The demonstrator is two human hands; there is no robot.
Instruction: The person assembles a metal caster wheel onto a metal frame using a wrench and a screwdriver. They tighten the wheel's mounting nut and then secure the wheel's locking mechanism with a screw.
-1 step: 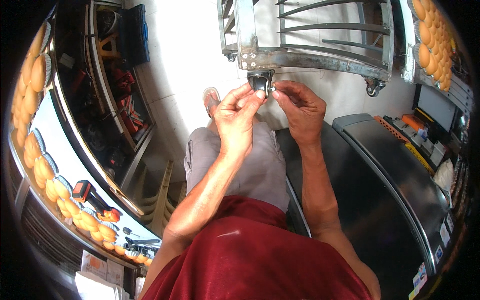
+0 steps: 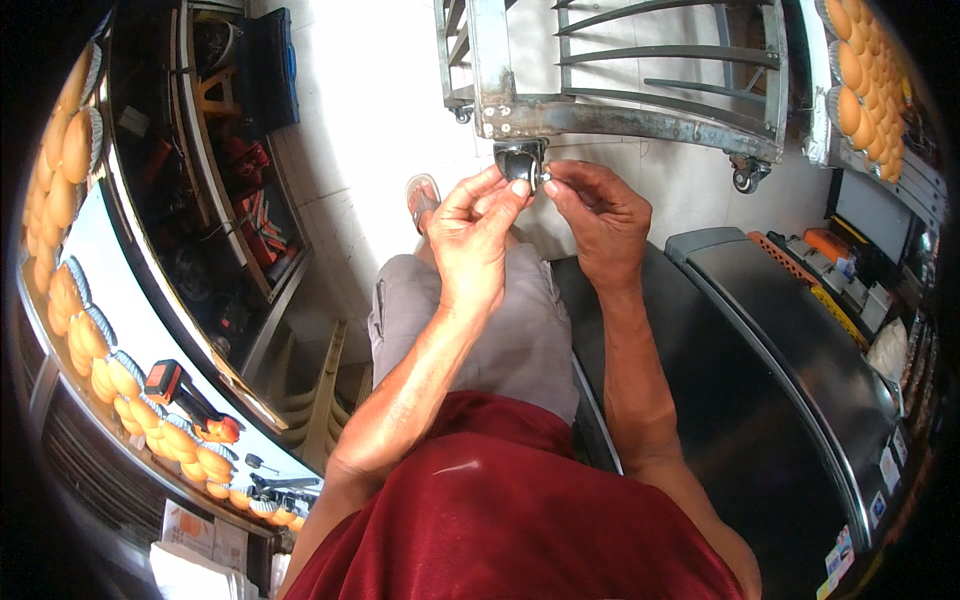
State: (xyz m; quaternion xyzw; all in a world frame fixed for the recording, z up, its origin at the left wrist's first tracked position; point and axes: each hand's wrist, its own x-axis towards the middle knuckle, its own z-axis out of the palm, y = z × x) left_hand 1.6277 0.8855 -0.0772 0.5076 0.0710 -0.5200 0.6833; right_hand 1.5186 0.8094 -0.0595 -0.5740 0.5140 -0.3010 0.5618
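Both hands pinch at the caster wheel (image 2: 521, 160) under the metal cart (image 2: 620, 118): left hand (image 2: 478, 225) grips it, right hand (image 2: 598, 212) clenches something small; it could slip and drop.

Pale tiled floor (image 2: 370, 110), brightly lit; dark shelving (image 2: 215, 190) at left, black bin (image 2: 790, 340) at right, orange fruit (image 2: 860, 80) stacked nearby.
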